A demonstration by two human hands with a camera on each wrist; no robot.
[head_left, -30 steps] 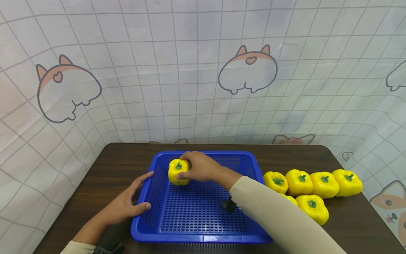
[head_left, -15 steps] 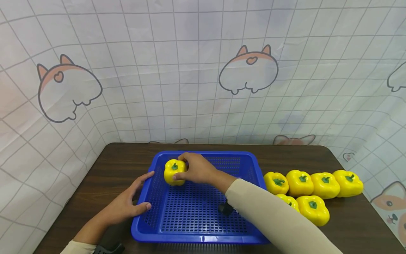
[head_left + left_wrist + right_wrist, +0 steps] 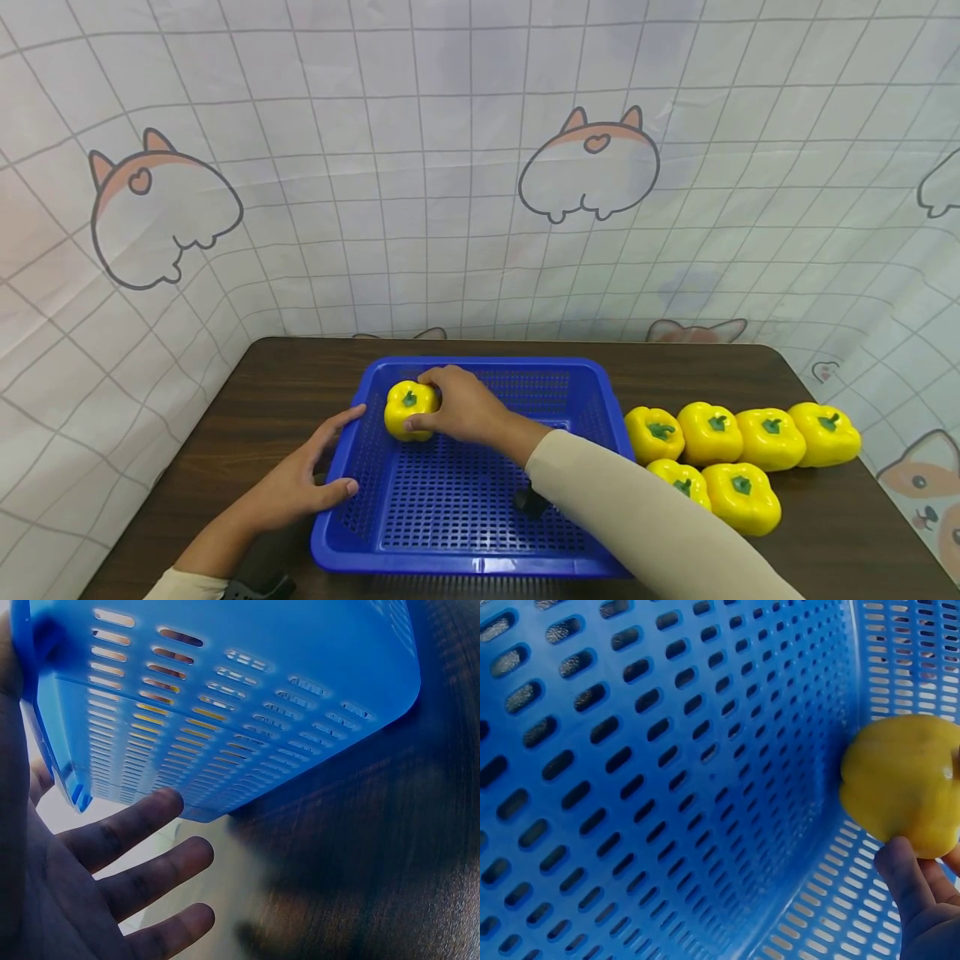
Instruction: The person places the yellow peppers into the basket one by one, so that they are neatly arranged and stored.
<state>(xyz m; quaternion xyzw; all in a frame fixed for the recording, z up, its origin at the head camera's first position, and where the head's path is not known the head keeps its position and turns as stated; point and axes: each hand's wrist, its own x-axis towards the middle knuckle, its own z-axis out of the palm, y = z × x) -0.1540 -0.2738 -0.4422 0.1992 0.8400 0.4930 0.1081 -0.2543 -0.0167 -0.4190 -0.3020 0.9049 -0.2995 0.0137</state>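
My right hand [image 3: 468,408] grips a yellow bell pepper [image 3: 405,410] by its right side, thumb in front and fingers behind, inside the far left corner of a blue perforated plastic basket [image 3: 465,504]. The pepper's green stem points up. In the right wrist view the pepper [image 3: 900,776] is close to the basket floor, near where the walls meet. My left hand [image 3: 303,479] rests at the basket's left rim, thumb and index fingertip over it. The left wrist view shows its other fingers [image 3: 157,870] spread and fairly straight outside the slotted wall.
Right of the basket, several yellow bell peppers [image 3: 712,433] lie in two rows on the dark wooden table [image 3: 285,375]. Behind the table hangs a white gridded cloth [image 3: 480,250] with cartoon animals. My right wrist carries a black device [image 3: 531,502] over the basket.
The right hand has carried the pepper a little to the left, then slightly down, toward the basket's far left corner. The left hand has stayed at the rim.
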